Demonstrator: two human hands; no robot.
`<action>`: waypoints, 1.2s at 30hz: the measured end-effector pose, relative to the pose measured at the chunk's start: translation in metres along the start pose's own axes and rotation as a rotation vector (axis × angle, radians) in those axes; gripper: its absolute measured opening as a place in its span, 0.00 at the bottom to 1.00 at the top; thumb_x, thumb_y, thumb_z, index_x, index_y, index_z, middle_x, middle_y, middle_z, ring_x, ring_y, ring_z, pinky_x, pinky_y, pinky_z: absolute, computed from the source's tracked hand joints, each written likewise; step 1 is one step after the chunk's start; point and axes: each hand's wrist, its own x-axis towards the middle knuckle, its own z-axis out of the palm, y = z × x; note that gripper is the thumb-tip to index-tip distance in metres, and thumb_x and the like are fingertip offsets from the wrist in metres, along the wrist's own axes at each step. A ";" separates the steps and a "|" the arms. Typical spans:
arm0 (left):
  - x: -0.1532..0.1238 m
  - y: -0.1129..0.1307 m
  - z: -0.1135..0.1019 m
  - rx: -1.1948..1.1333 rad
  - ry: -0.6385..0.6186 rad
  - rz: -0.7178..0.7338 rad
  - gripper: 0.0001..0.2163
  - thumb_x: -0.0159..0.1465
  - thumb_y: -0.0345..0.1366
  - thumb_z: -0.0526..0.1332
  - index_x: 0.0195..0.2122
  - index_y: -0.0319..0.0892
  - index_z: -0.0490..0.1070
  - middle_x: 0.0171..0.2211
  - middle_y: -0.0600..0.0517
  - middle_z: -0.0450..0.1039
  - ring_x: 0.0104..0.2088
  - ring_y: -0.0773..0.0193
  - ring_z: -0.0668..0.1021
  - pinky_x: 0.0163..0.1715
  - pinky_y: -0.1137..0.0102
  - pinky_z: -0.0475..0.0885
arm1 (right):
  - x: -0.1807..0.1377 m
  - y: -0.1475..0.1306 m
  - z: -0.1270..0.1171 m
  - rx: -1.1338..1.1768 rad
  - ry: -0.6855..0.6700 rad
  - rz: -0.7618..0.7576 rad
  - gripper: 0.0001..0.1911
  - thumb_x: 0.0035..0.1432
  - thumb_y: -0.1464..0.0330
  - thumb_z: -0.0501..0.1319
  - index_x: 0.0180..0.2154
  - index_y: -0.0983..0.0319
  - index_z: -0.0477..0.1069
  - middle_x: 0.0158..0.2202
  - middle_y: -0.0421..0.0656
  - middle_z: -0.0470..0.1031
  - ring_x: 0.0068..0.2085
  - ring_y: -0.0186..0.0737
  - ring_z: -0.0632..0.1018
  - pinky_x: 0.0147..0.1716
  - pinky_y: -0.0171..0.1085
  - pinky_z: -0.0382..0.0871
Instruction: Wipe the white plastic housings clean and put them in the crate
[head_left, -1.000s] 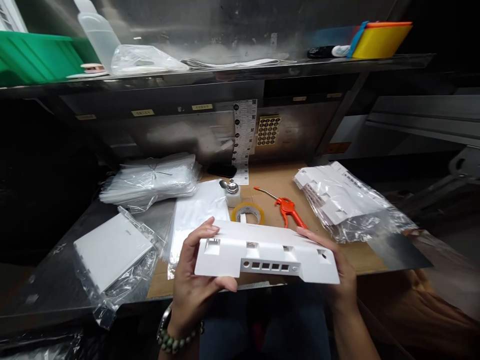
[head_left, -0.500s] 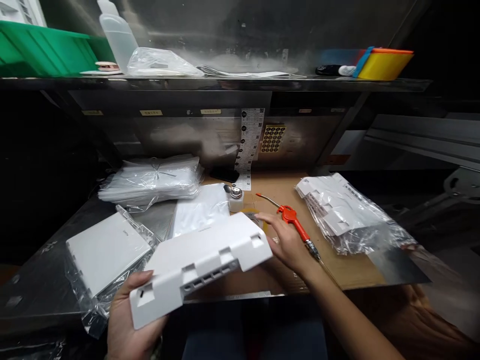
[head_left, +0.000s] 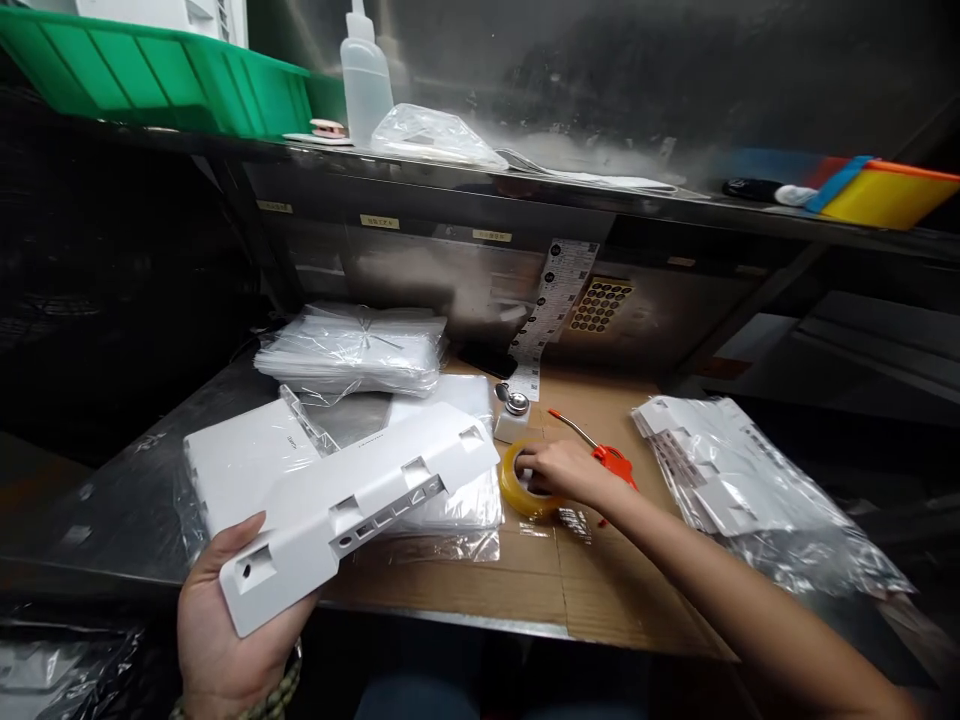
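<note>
Cardboard [head_left: 465, 590] covers part of the metal bench [head_left: 112, 520], and over it the right hand [head_left: 562, 472] has let go of the white housing [head_left: 367, 485] and now reaches curled fingers into the ring of the tape roll [head_left: 514, 495]; whether they grip it, I cannot tell. Clasped around one end, thumb on top, the left hand [head_left: 236, 620] alone bears the housing, tilted before the plastic bags [head_left: 450, 515], which leaves the right free for the tape roll

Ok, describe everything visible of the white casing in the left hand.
The white casing looks like plastic, with faint print on its broad face, four squarish cut-outs and a row of port openings, one round. The left hand grips its near end. It slants away rightward, overlapping the clear bags in view; contact is unclear.
</note>
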 end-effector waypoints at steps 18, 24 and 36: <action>0.011 -0.009 0.008 -0.016 0.075 0.009 0.17 0.58 0.23 0.56 0.47 0.37 0.76 0.37 0.44 0.85 0.32 0.51 0.86 0.33 0.55 0.84 | 0.037 0.015 -0.059 -0.008 0.357 0.312 0.12 0.70 0.64 0.57 0.46 0.58 0.79 0.50 0.46 0.79 0.43 0.44 0.81 0.40 0.37 0.70; 0.011 -0.008 0.007 -0.055 0.045 0.001 0.23 0.58 0.23 0.56 0.54 0.39 0.74 0.38 0.45 0.85 0.34 0.50 0.87 0.39 0.51 0.83 | 0.045 0.008 -0.063 -0.064 0.308 0.301 0.12 0.67 0.68 0.58 0.41 0.60 0.83 0.47 0.48 0.78 0.40 0.43 0.80 0.35 0.37 0.66; -0.025 -0.015 0.017 -0.032 0.081 -0.012 0.25 0.55 0.22 0.55 0.54 0.37 0.73 0.30 0.47 0.84 0.27 0.54 0.85 0.28 0.59 0.84 | 0.004 -0.019 -0.066 0.245 0.691 0.427 0.12 0.70 0.61 0.59 0.42 0.61 0.78 0.44 0.46 0.78 0.43 0.40 0.79 0.40 0.36 0.72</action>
